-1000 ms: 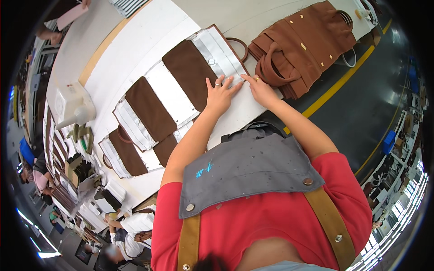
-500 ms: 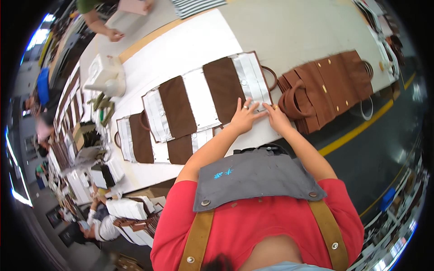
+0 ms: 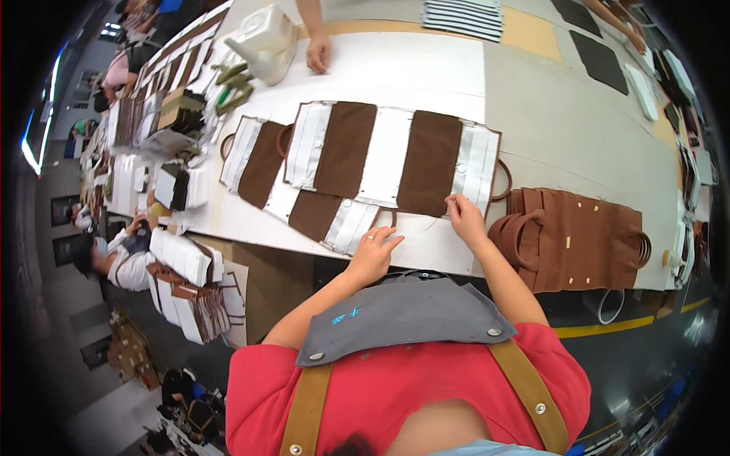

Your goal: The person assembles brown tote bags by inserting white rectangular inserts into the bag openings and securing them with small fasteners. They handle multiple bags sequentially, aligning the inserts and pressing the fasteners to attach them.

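Observation:
An unfolded bag piece lies flat on the table, with white lining, dark brown panels and a brown handle at each end. My right hand is at its near edge by the right brown panel, thumb and fingertips pinched together; what is between them is too small to make out. A thin dark thread shows just left of those fingertips. My left hand is off that piece, fingers apart and holding nothing, close to the handle of a second bag piece lying partly under the first.
On the right sits a stack of brown bag pieces with handles. A white container stands at the far left, near another person's hand. Striped fabric and dark panels lie at the back. The table's near edge runs before me.
My left hand has come away from the bag piece, down and to the left. My right hand's fingers have closed into a pinch at the near edge. The whole view has turned.

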Motion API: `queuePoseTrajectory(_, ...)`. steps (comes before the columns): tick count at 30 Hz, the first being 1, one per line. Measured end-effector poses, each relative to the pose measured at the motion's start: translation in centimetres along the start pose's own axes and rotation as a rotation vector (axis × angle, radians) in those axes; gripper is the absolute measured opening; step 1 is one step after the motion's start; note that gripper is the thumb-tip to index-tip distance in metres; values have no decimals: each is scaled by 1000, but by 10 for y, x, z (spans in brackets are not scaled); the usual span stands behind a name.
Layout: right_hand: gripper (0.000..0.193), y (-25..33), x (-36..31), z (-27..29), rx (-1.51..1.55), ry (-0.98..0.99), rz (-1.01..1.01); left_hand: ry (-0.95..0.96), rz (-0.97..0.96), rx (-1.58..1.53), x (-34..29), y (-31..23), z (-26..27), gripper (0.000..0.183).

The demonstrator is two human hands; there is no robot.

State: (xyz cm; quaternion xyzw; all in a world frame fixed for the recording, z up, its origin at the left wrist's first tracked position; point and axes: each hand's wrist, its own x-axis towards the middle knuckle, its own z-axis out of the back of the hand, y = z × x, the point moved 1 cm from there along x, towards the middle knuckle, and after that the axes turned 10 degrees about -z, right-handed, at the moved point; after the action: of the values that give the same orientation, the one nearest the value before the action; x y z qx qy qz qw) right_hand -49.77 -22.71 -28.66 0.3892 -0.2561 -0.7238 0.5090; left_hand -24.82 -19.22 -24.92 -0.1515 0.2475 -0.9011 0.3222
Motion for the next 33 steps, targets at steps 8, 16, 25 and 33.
queuePoseTrajectory(8,17,48,31,-16,42,-95,70,-159,154,1,-25,22,34,39)
queuePoseTrajectory(16,31,49,29,-36,70,-320,-116,-290,194,43,-38,164,111,32)
queuePoseTrajectory(25,14,143,33,-145,48,-306,-140,-241,79,28,-33,288,161,27)
queuePoseTrajectory(33,8,184,65,-157,-8,-171,-280,-229,43,26,-17,307,145,26)
